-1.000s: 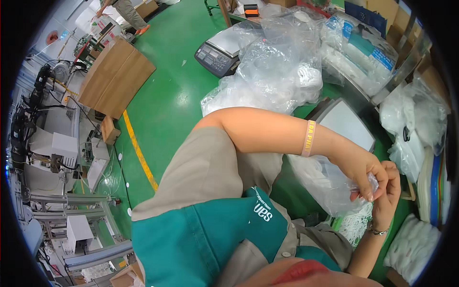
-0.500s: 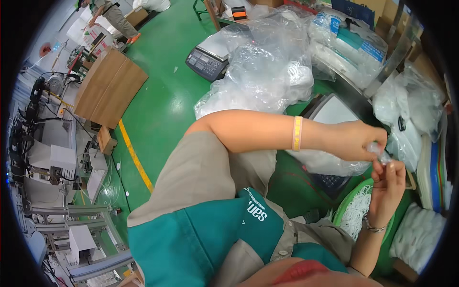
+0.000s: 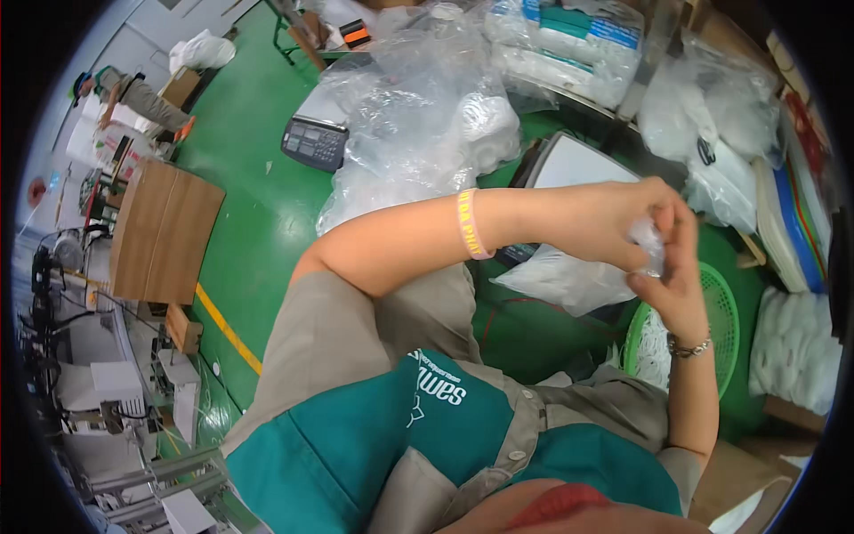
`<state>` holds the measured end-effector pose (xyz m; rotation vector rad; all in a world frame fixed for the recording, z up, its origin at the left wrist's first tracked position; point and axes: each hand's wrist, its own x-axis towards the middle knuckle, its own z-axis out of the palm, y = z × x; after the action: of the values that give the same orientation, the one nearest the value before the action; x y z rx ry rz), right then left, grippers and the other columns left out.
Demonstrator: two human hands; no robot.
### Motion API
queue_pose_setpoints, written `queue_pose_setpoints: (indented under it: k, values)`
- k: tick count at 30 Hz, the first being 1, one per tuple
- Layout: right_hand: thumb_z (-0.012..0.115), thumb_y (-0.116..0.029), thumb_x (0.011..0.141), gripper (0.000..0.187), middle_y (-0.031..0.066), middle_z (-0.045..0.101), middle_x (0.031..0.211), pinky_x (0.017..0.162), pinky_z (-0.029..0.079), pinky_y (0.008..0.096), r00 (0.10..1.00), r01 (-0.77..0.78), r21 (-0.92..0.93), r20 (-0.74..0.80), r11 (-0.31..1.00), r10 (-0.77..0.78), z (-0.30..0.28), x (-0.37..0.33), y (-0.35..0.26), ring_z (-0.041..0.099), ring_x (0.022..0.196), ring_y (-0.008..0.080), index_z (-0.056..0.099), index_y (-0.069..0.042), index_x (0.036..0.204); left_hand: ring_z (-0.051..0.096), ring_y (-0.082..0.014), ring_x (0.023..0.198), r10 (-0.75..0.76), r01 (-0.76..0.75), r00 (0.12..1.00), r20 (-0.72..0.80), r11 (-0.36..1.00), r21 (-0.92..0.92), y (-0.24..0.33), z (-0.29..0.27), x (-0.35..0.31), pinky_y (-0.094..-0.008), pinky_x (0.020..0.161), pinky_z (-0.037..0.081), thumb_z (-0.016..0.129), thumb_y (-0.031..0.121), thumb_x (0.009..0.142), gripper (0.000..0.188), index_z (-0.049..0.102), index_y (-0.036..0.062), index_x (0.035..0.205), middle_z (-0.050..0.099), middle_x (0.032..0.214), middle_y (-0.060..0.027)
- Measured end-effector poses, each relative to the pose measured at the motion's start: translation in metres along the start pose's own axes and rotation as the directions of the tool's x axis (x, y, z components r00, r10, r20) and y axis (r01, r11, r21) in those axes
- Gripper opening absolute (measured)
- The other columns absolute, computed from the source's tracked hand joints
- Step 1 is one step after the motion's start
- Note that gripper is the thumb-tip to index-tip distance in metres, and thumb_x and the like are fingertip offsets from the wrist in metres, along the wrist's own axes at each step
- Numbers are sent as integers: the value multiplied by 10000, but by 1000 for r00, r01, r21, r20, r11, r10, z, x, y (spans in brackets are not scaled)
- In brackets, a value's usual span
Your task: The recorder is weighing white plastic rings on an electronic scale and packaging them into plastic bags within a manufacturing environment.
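Note:
My left hand, with a pink and yellow band at its wrist, meets my right hand, which has a chain bracelet. Between them is a small crumpled piece of clear plastic, with the fingers of both hands closed on it. What is inside the plastic, if anything, cannot be made out. Below the hands lies a filled clear bag of white pieces, on or against a scale partly covered by my left forearm. Under my right hand stands a green mesh basket holding white thin, stringy pieces.
Large clear bags lie ahead beside a second scale. More plastic bags stand at the right, near a bag of white rolls. A cardboard box and machinery are left. Another person stands far left.
Both hands have drawn nearer to my body and leftward in view, still together on the plastic. My right hand has turned so its fingers point up around it. The whole view has shifted.

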<state>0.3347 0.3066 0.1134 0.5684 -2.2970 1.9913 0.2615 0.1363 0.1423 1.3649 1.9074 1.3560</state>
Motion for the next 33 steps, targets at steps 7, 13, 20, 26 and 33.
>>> queue_pose_setpoints:
  k: [7,13,20,26,33]
  values:
    - [547,-157,835,170,-5,559,836,686,403,202,978,-205,87,65,975,199,-3,1,5,498,761,66,541,-32,950,535,-282,609,470,-168,815,-339,751,638,-14,9,5,-332,520,432,609,34,655,225,456,64,818,517,675,-82]
    - [376,-384,916,454,51,573,1015,785,445,253,921,-387,716,279,581,271,-12,-7,15,555,890,109,469,-6,1147,527,-205,704,557,-199,797,-233,606,770,1,13,3,-289,481,430,728,185,532,312,502,98,729,513,681,-24]
    - [499,-113,855,232,21,491,719,542,301,208,995,-99,112,-6,989,100,-16,-11,-11,378,624,64,521,43,685,497,-173,676,622,-457,773,125,411,789,-1,-4,-3,-269,489,411,702,196,566,267,456,110,623,479,716,-2]
    - [535,-65,786,221,32,489,651,521,305,209,962,-110,62,-243,992,122,-29,-30,-18,398,563,76,505,26,586,509,-243,682,506,-431,862,38,689,583,-4,-27,-30,-312,568,421,670,92,672,188,502,27,617,517,723,-71]
    - [497,-169,860,235,77,505,735,807,432,328,955,13,623,-239,782,175,-30,-32,-18,514,806,156,515,-11,686,487,-199,912,207,-176,969,-135,961,211,-42,-45,-47,-306,823,378,697,211,714,272,519,40,828,518,961,-91]
